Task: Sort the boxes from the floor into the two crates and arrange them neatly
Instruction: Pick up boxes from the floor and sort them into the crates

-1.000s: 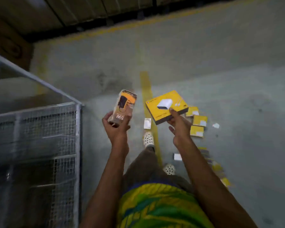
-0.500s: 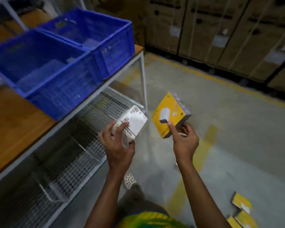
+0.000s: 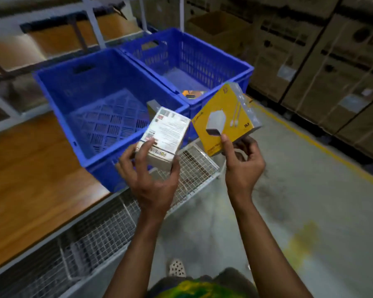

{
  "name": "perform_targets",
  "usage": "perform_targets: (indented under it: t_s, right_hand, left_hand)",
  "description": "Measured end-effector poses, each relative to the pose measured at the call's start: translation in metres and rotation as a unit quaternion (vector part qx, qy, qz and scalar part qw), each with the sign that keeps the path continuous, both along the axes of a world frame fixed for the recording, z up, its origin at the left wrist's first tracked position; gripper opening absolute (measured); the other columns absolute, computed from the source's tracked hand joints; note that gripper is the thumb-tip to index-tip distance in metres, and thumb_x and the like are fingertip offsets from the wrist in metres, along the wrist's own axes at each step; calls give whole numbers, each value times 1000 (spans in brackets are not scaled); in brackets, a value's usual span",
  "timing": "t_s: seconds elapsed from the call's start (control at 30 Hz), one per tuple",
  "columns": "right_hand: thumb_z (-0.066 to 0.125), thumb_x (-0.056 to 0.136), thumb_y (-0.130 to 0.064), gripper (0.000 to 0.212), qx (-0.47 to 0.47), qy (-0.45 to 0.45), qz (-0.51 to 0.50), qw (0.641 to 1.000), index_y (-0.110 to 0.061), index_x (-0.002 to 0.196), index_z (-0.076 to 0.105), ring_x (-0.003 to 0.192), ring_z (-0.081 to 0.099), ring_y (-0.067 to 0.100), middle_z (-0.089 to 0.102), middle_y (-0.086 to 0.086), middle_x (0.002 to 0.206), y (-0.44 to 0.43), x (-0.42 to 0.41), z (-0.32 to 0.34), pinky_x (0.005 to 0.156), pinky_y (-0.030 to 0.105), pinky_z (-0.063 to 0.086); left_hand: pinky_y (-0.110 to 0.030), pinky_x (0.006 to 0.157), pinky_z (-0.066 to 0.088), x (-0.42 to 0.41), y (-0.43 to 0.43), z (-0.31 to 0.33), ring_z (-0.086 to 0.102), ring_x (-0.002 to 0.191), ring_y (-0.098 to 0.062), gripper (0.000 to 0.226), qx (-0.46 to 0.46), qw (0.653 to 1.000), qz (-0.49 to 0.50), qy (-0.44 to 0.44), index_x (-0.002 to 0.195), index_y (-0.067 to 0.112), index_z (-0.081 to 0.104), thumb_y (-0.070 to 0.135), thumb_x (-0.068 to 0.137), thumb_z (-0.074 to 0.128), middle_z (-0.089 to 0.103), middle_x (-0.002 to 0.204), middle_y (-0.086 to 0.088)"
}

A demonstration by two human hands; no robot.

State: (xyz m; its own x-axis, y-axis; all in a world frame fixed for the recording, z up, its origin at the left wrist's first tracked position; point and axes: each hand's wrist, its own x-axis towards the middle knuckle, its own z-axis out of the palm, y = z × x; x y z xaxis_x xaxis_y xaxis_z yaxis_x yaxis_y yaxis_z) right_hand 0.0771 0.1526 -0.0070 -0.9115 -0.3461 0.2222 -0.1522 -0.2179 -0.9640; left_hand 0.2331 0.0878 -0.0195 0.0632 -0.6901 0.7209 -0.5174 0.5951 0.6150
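Note:
My left hand (image 3: pixel 151 179) grips a white printed box (image 3: pixel 166 136) by its lower end, its text side facing up. My right hand (image 3: pixel 242 166) holds a flat yellow box (image 3: pixel 222 117) picturing a white charger, tilted up on one corner. Both boxes hover just in front of two blue crates on a wooden tabletop. The near crate (image 3: pixel 58 100) shows only its slotted bottom. The far crate (image 3: pixel 243 67) has an orange and black box (image 3: pixel 191 94) lying in its near corner.
The wooden tabletop (image 3: pixel 30 179) runs along the left, with white wire mesh shelving (image 3: pixel 99 239) under it. Stacked cardboard cartons (image 3: pixel 323 61) line the right behind a yellow floor line (image 3: pixel 310 145). Grey concrete floor (image 3: pixel 289 211) lies below my right arm.
My view has swung from the floor and its loose boxes up to the crates. Both hands carried their boxes toward the crates. The left box has turned its white printed side up.

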Motion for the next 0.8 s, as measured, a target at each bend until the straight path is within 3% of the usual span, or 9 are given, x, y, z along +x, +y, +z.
perform_targets:
  t_s: [0.07,0.17,0.3,0.43,0.5,0.53,0.6,0.7,0.8]
  right_hand:
    - [84,84,-18,20,4,15,6,1000,-16,99,71,72,67,0,72,-13,80,-19,-17,8,68,22,54]
    - [84,84,-21,24,-8,30,12,999,-11,103,72,75,68,6,73,-7,85,-49,-49,17,68,35,60]
    - [86,82,-27,34,-40,14,29,999,-2,98,70,74,68,18,73,11,84,-110,-102,28,69,50,61]
    - [88,79,-30,32,-9,55,105,993,-10,78,62,63,57,9,64,3,69,-170,-128,43,61,30,54]
    - [89,77,-38,34,19,71,163,984,-17,75,62,60,54,9,64,9,65,-196,-126,47,56,31,50]
    - [89,76,-42,36,37,79,199,976,-18,74,62,58,54,9,64,9,63,-207,-122,48,54,34,49]
    - [89,76,-41,34,71,86,281,953,-20,73,62,52,51,0,61,-7,54,-224,-109,46,53,27,44]
    - [88,74,-46,35,138,165,343,914,-22,70,64,46,52,-6,56,-16,48,-238,-84,37,53,17,39]
    - [82,76,-56,46,188,242,355,883,-24,61,55,47,49,-3,49,-14,47,-251,-63,29,59,27,41]
  left_hand:
    - [-41,102,44,-7,-20,6,51,114,-35,58,5,999,34,10,121,3,67,27,73,89,56,118,-24]
    - [-56,99,43,-18,-46,14,54,115,-39,64,3,996,85,8,127,5,63,32,75,89,57,121,-22]
    - [-57,92,45,-38,-82,19,56,115,-35,68,13,988,150,34,130,6,59,39,77,87,58,124,-16]
    - [-50,93,48,-53,-117,29,56,107,-18,69,19,972,217,88,129,10,61,44,76,87,56,118,-2]
    - [-36,95,47,-55,-129,35,50,105,-4,68,16,964,242,112,128,10,61,46,76,86,53,118,5]
    - [-28,93,44,-54,-134,37,50,106,-4,69,15,958,262,118,127,9,61,47,76,86,55,119,5]
    - [-22,93,41,-51,-141,40,54,109,-13,68,12,947,297,121,126,10,62,48,75,86,60,122,0]
    - [-31,98,45,-48,-148,40,55,115,-19,68,22,941,316,119,127,12,61,47,74,86,61,124,-3]
    - [-45,93,48,-44,-160,39,56,113,-19,70,37,937,325,125,126,16,61,50,71,87,61,122,-1]
